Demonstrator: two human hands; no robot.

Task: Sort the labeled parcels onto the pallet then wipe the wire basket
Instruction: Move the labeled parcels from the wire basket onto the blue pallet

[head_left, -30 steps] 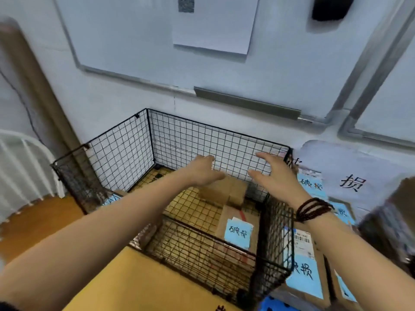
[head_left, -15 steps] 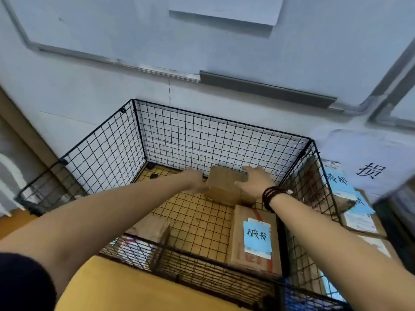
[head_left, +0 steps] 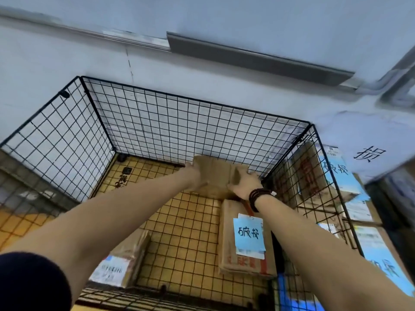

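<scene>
One parcel (head_left: 215,173) between left hand (head_left: 194,176), right hand (head_left: 242,187)

Wire basket (head_left: 67,140) open on top; mesh walls block the sides; labeled parcel (head_left: 247,239) and another parcel (head_left: 121,263) crowd the near floor.

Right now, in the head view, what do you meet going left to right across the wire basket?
White-labelled parcel → left hand → plain cardboard box → right hand → blue-labelled parcels outside the basket.
</scene>
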